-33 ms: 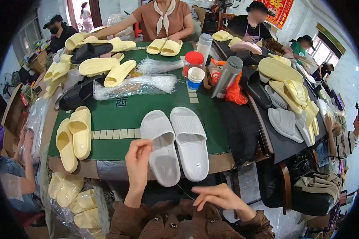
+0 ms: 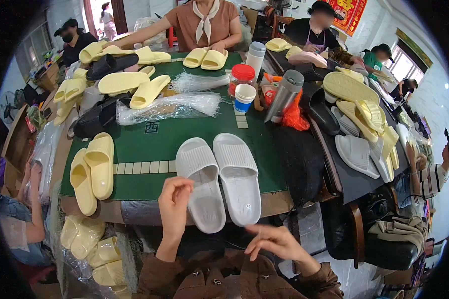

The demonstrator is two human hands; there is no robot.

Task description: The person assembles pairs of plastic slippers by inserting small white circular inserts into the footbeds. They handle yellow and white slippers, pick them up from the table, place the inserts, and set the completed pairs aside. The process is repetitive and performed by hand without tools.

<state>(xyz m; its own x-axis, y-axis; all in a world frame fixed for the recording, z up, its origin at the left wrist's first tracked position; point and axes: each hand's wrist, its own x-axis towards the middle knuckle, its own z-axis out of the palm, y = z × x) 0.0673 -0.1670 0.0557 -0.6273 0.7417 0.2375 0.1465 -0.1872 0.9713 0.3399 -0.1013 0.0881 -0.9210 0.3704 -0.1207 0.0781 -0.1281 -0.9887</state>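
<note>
A pair of light grey slide slippers lies side by side at the table's near edge, with the left slipper (image 2: 207,202) touching the right slipper (image 2: 237,182). My left hand (image 2: 175,202) is beside the left slipper, its fingers bent and pressed together. Whatever those fingers hold, if anything, is hidden. Below the right slipper's heel is my right hand (image 2: 277,242), index finger stretched out and the other fingers loosely bent. That index fingertip is close to the heel; contact cannot be made out.
Yellow slippers (image 2: 101,167) stand at the left. Bundles of clear plastic strips (image 2: 172,108), a paper cup (image 2: 244,98), a red-lidded jar (image 2: 242,74) and a steel flask (image 2: 287,94) sit farther back. More slippers cover the right table (image 2: 344,182). Co-workers are around the tables.
My right hand's index finger has risen slightly toward the right slipper's heel, and its other fingers have dropped apart from it. My left hand has shifted very slightly.
</note>
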